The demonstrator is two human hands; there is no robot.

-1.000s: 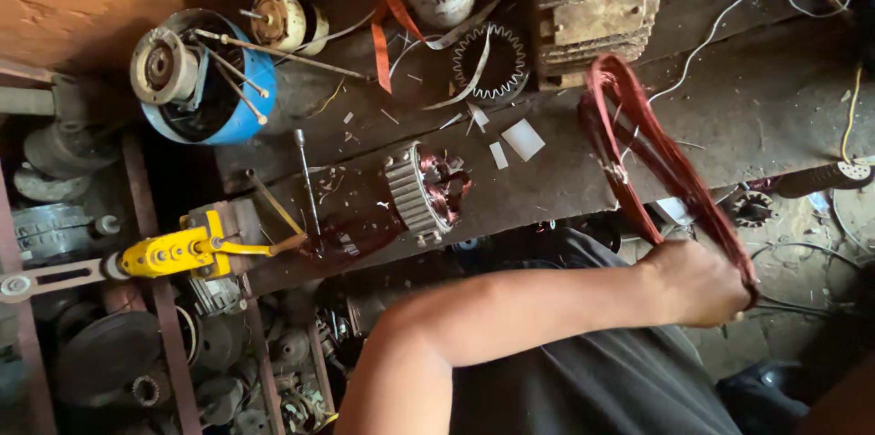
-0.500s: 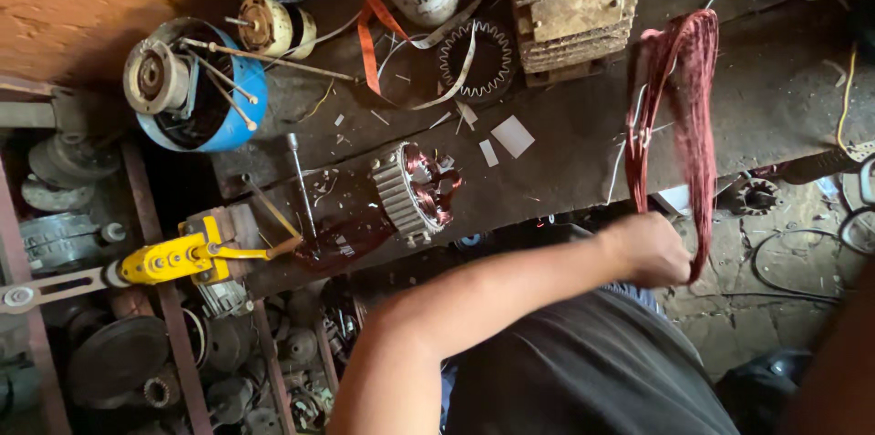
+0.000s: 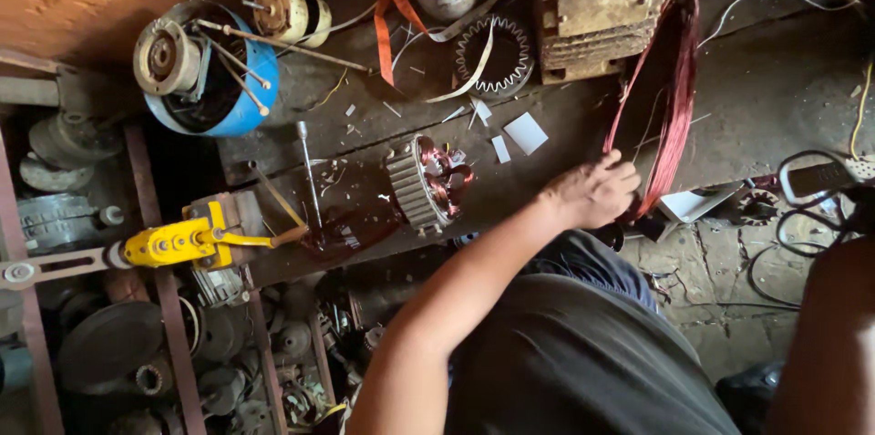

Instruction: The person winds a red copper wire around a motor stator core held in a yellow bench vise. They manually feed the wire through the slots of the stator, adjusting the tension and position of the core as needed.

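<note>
Copper wire coil [image 3: 673, 98] gripped by left hand [image 3: 592, 193], seemingly pinched, stator [image 3: 427, 181] nearby, right hand unseen.

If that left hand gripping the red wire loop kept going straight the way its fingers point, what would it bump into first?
The left hand points up and to the right across the bench. It already touches the coil of red copper wire, so that comes first; beyond it lies the dark workbench top, though depth is hard to judge.
</note>
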